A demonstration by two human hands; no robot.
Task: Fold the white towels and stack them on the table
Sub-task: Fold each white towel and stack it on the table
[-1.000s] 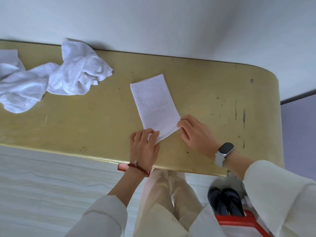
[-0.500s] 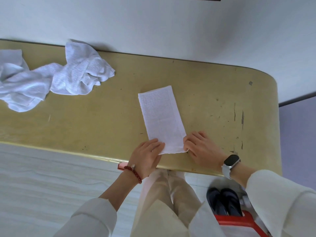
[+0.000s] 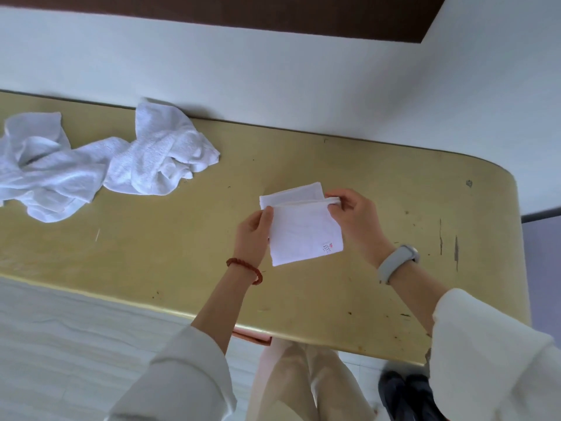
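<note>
Both the left hand point(image 3: 255, 235) and right hand point(image 3: 353, 215) pinch one half-folded towel point(image 3: 303, 235); the crumpled towels point(image 3: 100, 168) on the counter point(image 3: 151, 247) remain unfolded, none stacked

Counts only. Towels: 1 part-folded white towel point(image 3: 305, 235) near desk's front edge, right of centre; crumpled white pile point(image 3: 100, 165) at desk's back-left edge, looks like 2–3 towels, exact no. can't tell. Desk point(image 3: 151, 247): 1, yellow top. Hands: 2, left hand point(image 3: 253, 235) and right hand point(image 3: 353, 220). Wrist items: 1 red bead bracelet point(image 3: 246, 268), 1 grey band point(image 3: 397, 262). Dark shoes point(image 3: 406, 396) under front-right corner: 2.
</note>
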